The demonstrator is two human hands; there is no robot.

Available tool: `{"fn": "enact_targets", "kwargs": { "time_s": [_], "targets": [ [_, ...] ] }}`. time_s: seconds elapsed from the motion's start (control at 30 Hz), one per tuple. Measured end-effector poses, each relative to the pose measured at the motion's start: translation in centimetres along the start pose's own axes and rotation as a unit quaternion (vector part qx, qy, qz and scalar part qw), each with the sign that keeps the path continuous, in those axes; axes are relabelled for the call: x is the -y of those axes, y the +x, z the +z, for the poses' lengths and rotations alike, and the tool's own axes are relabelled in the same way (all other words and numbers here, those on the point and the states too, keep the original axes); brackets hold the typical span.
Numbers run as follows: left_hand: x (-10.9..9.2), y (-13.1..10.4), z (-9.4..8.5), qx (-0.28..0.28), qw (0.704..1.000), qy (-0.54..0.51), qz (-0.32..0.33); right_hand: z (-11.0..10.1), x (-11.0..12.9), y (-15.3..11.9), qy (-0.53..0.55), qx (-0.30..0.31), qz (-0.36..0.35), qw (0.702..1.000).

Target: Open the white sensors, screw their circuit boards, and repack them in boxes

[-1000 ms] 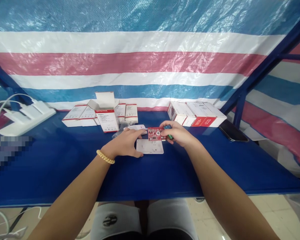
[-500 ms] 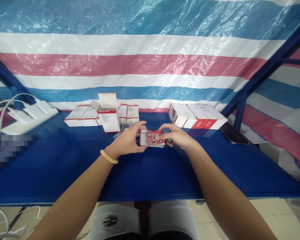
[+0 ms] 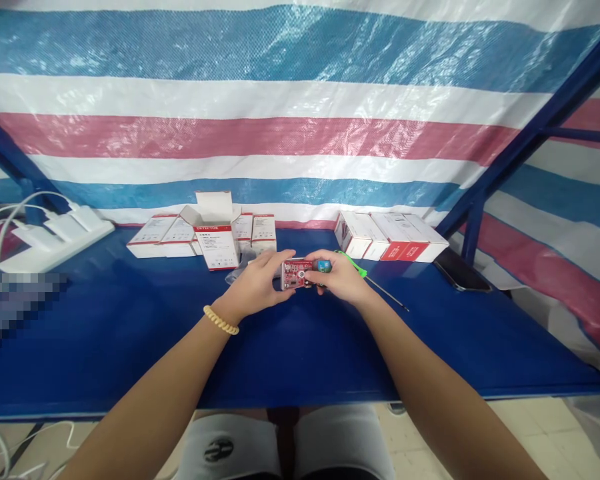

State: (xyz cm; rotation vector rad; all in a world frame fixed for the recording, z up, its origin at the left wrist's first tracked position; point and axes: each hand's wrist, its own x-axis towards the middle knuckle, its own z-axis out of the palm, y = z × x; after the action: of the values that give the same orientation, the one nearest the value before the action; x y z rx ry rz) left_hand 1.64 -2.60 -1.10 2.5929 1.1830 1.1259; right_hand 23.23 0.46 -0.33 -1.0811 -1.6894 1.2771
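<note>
Pinching the cased red board (image 3: 293, 273) (white-speckled) are left hand (image 3: 257, 283) and right hand (image 3: 341, 276).

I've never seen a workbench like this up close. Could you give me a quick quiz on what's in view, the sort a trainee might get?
1. True or false: the box marked DETECTOR stands upright with its top flaps open.
2. Multiple choice: what is the main colour of the circuit board between the left hand and the right hand?
A) Green
B) Red
C) Yellow
3. Fill in the blank: the pale yellow coiled band is worn on the person's ____ wrist.

Key: 1 true; 2 B; 3 left.
</note>
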Motion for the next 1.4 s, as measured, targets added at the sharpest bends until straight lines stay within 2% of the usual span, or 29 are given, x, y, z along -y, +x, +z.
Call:
{"fn": "enact_targets", "kwargs": {
  "time_s": [0.17,0.4,0.47,0.6,0.73,0.87,1.0,1.13,1.23,1.4],
  "targets": [
    [0.0,0.3,-0.3,0.043,0.999,0.013,-0.011,0.4,-0.9,0.4,-0.041,-0.04,0.003,0.998],
    [0.2,0.6,-1.0,0.17,0.984,0.004,-0.044,1.1,-0.3,-0.3,-0.16,-0.033,-0.004,0.987],
    [0.1,0.6,-1.1,0.197,0.98,0.006,-0.041,1.0,0.2,-0.5,-0.153,-0.022,0.013,0.988],
    [-0.3,0.7,-1.3,0.246,0.968,0.027,-0.024,0.3,1.0,-0.7,-0.059,-0.009,0.084,0.995],
    [-0.7,0.9,-1.3,0.254,0.966,0.023,-0.026,-0.2,1.8,-0.9,-0.026,0.032,0.108,0.993],
    [-0.6,0.9,-1.0,0.25,0.967,-0.005,-0.036,-0.5,2.2,-1.0,-0.085,0.045,0.066,0.993],
    [-0.6,1.0,-1.2,0.27,0.961,-0.027,-0.043,-1.3,1.5,-0.7,-0.121,0.029,0.018,0.992],
    [-0.7,1.2,-1.7,0.288,0.956,-0.028,-0.058,-2.1,0.5,-0.2,-0.115,0.064,0.0,0.991],
    [-0.6,1.1,-1.8,0.298,0.952,-0.044,-0.059,-2.1,0.0,0.0,-0.116,0.08,0.005,0.99],
    [-0.6,1.2,-1.8,0.309,0.947,-0.052,-0.072,-1.5,-0.1,0.1,-0.151,0.071,0.004,0.986]
  ]
}}
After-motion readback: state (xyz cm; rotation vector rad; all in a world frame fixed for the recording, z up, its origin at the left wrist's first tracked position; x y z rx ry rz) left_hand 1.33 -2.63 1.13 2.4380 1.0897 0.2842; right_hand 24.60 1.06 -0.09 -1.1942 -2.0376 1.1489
